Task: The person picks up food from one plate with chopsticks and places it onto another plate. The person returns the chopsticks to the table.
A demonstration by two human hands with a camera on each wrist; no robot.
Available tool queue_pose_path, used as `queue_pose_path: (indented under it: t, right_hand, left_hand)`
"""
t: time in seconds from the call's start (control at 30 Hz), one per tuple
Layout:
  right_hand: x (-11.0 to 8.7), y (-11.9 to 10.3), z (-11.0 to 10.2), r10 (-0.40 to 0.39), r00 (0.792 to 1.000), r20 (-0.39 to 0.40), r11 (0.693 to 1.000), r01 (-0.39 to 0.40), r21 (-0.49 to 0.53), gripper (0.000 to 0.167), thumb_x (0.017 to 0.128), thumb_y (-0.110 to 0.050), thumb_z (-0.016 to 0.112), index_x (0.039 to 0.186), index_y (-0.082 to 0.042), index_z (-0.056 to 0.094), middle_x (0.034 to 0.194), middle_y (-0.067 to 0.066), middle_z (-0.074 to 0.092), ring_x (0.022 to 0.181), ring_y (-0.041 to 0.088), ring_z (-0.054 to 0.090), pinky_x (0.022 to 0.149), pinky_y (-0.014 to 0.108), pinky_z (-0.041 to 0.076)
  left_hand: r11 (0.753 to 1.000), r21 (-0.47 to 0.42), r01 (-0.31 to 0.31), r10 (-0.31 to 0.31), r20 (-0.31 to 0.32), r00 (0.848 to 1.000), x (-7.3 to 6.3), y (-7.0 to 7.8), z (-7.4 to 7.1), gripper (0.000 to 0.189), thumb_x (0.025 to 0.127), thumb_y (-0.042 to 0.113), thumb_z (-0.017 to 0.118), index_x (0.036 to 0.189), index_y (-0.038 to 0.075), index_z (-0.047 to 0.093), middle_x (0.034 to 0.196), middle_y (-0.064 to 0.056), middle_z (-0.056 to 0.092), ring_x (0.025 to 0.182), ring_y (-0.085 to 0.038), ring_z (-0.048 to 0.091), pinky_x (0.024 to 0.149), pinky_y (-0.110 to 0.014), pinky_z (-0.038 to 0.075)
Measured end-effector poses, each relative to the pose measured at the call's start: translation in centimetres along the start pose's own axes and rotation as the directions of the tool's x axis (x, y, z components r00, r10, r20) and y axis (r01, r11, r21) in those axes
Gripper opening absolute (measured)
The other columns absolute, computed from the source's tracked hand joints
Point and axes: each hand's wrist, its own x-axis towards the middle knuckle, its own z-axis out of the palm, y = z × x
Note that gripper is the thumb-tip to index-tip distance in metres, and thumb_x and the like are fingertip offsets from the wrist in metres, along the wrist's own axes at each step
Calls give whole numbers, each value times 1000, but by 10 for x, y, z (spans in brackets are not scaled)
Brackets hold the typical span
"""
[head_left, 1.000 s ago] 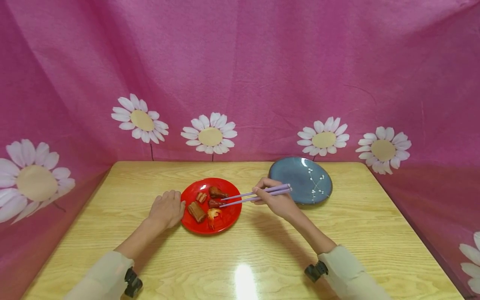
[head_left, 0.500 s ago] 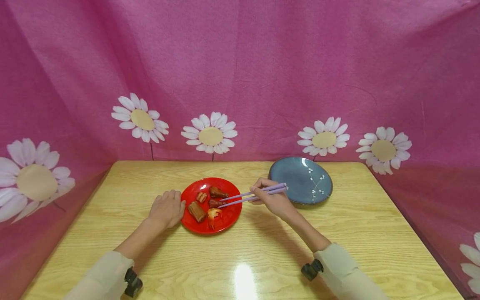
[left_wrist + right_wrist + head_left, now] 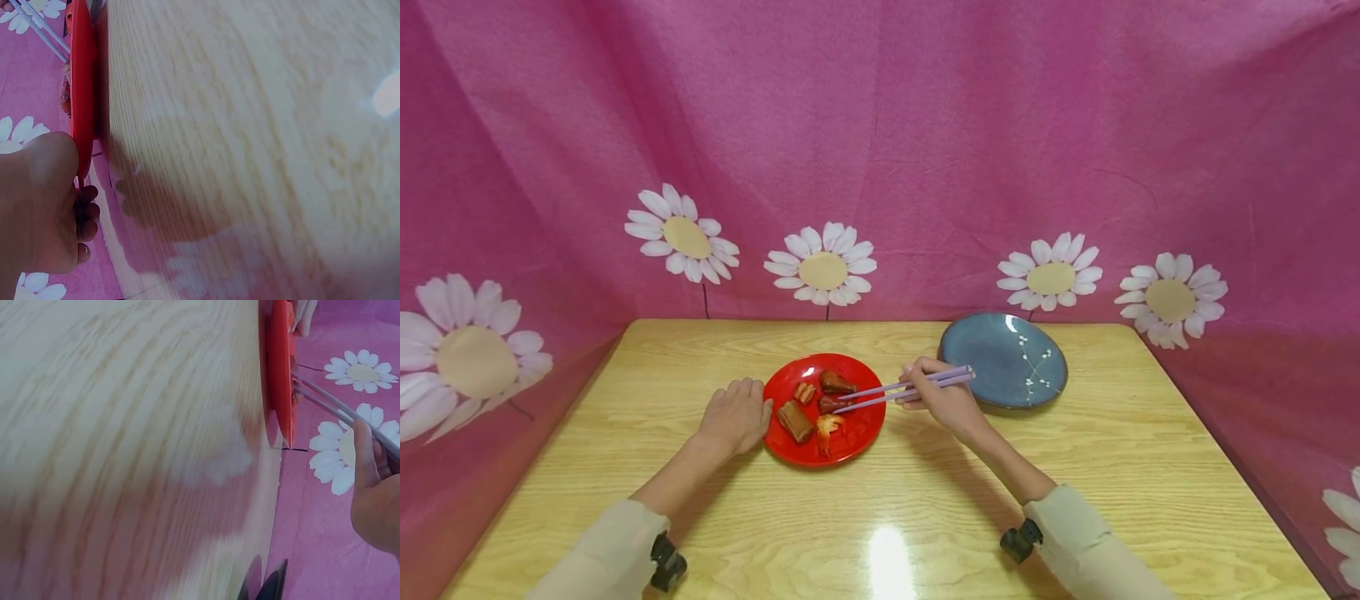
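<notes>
My left hand (image 3: pixel 735 415) pinches the left rim of a red plate (image 3: pixel 863 435). In the left wrist view the thumb lies over the rim and the fingers curl beneath. My right hand (image 3: pixel 947 404) holds a pair of lilac chopsticks (image 3: pixel 951 373), their tips on either side of the lower drumstick (image 3: pixel 830 404); whether they grip it I cannot tell. Another drumstick (image 3: pixel 833 382) lies just behind. Also on the plate are a large brown ridged piece (image 3: pixel 795 422), a smaller one (image 3: pixel 805 392) and an orange-yellow piece of food (image 3: pixel 829 432).
A blue-grey plate (image 3: pixel 988 358) with a white blossom pattern stands at the back right, behind my right hand. Both plates rest on a pale wooden table (image 3: pixel 820 525). A pink cloth (image 3: pixel 925 150) with daisies hangs along the back and sides.
My right hand has shifted slightly left, and the chopstick tips have slid a little further left around the lower drumstick. The left hand and both plates stay in place.
</notes>
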Motion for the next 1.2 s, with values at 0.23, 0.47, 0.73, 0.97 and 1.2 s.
queue_pose_path:
  t: [0.23, 0.47, 0.73, 0.97, 1.2]
  right_hand:
    - [-1, 3, 5, -6, 995, -100, 1000, 9, 28, 38, 104, -18, 54, 96, 19, 63, 86, 27, 69, 70, 19, 73, 65, 33, 58]
    - [-4, 4, 6, -34, 992, -118, 999, 39, 38, 35, 104, -14, 54, 94, 18, 64, 88, 34, 67, 71, 21, 73, 64, 31, 57]
    - [-5, 3, 4, -58, 987, -150, 993, 72, 90, 34, 104, -10, 53, 92, 20, 63, 83, 28, 67, 68, 17, 72, 64, 33, 58]
    - [-6, 4, -1, -60, 982, -177, 991, 80, 109, 36, 104, -12, 52, 92, 20, 63, 83, 25, 67, 71, 24, 73, 64, 34, 58]
    - [-8, 0, -10, -92, 978, -190, 984, 118, 131, 39, 105, -15, 50, 91, 20, 61, 86, 29, 65, 73, 21, 72, 68, 35, 58]
  left_hand:
    - [1000, -3, 2, -2, 0, 1000, 1, 1, 0, 24, 101, 22, 48, 94, 0, 48, 84, -10, 46, 85, -32, 51, 72, -43, 41]
    - [1000, -12, 7, -7, 4, 1000, 2, 1, 0, 24, 101, 22, 48, 94, 0, 48, 84, -10, 46, 86, -32, 51, 73, -44, 41]
    - [1000, -7, 4, -4, -4, 1000, 2, 1, 0, 24, 101, 22, 48, 93, 0, 48, 83, -10, 46, 84, -31, 51, 72, -43, 40]
    - [1000, -1, 3, -3, 8, 1000, 1, 1, -1, 24, 101, 22, 48, 92, 0, 47, 82, -9, 44, 83, -30, 49, 72, -42, 40]
    - [1000, -5, 6, -5, 15, 1000, 0, 0, -1, 23, 101, 22, 48, 93, 0, 48, 83, -10, 46, 85, -31, 50, 72, -42, 40]
